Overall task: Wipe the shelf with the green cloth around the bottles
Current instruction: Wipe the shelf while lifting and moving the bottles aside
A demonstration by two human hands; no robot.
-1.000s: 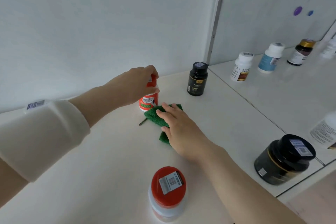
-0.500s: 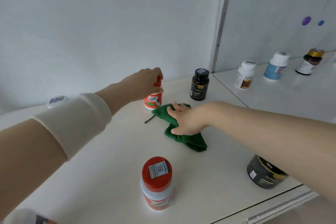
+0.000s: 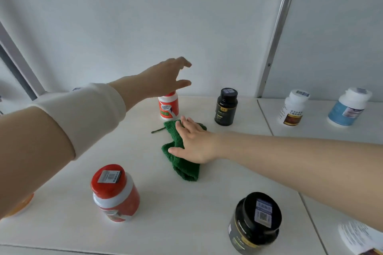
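A crumpled green cloth (image 3: 182,161) lies in the middle of the white shelf (image 3: 145,151). My right hand (image 3: 192,143) presses flat on it with straight fingers. Just behind the cloth stands a small orange-and-white bottle (image 3: 168,107). My left hand (image 3: 165,78) hovers above that bottle, fingers spread and holding nothing. A black bottle (image 3: 226,106) stands to the right of the cloth.
A red-lidded jar (image 3: 115,192) stands near the front left, a black jar (image 3: 256,222) at the front right. On the adjoining shelf panel to the right are a white bottle (image 3: 293,107) and a blue-labelled bottle (image 3: 349,106). The wall is close behind.
My left hand has let go of the orange-and-white bottle and risen above it. My right hand stays pressed on the cloth. The view has shifted.
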